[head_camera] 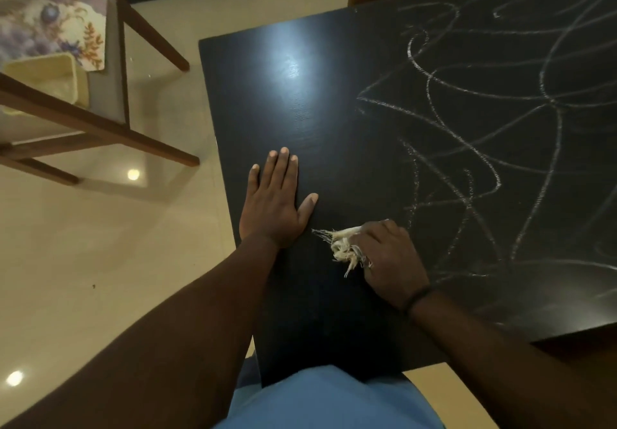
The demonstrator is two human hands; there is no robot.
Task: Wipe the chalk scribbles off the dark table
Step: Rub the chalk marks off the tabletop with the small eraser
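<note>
Nearest me is the blue cloth of my own clothing [330, 398] at the bottom edge, pressed up against the near end of the dark table [300, 111], which I read as leaning in for reach; off to the far left, apart from the work, stands a wooden chair [100, 128] carrying a cream tub [50, 74] and a flowered mat [56, 24], pulled back from the table, I judge, to leave me room; next comes my left hand [272, 201], spread wide and flat on the bare left portion of the tabletop with fingers straight and holding nothing, placed there, I think, to brace my weight while the other arm scrubs; just right of it my right hand [389, 258] is curled round a frayed pale rag [344, 248], its loose threads trailing out toward the left hand, and it presses the rag down at the border where clean surface meets chalk; further right the chalk scribbles [484, 148] loop thickly across the whole right portion of the table, untouched; so I judge the job less than half done, with the rag poised to sweep rightward into the nearest lines.
</note>
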